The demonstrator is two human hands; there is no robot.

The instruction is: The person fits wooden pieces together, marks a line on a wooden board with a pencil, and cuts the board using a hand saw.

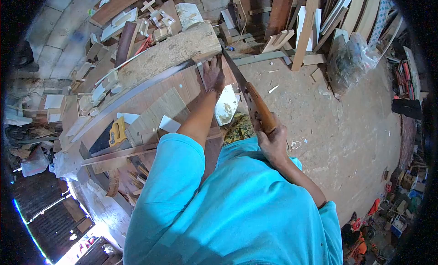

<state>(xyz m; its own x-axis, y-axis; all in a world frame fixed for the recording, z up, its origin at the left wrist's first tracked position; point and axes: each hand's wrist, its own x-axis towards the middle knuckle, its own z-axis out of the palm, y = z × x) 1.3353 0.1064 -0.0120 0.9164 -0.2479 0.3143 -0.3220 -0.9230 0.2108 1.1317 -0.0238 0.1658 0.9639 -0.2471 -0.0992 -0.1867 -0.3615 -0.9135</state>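
My right hand [272,139] is wrapped round the wooden handle of a handsaw [261,107]. Its dark blade slants up and away to the corner of a thick wooden beam [169,53] on the workbench. Just left of the blade, my left hand [212,75] presses down with its fingers stretched out on a reddish-brown board [189,80] at the bench's right end. A second saw with a yellow handle [117,132] lies farther left on the bench, beside a pale plywood piece [157,111].
Wood offcuts [159,18] are heaped behind the beam. Upright planks [306,30] lean at the back, near a clear plastic bag [351,59]. Wood scraps dot the concrete floor [337,137] to my right. Clutter [401,210] lines the far right edge.
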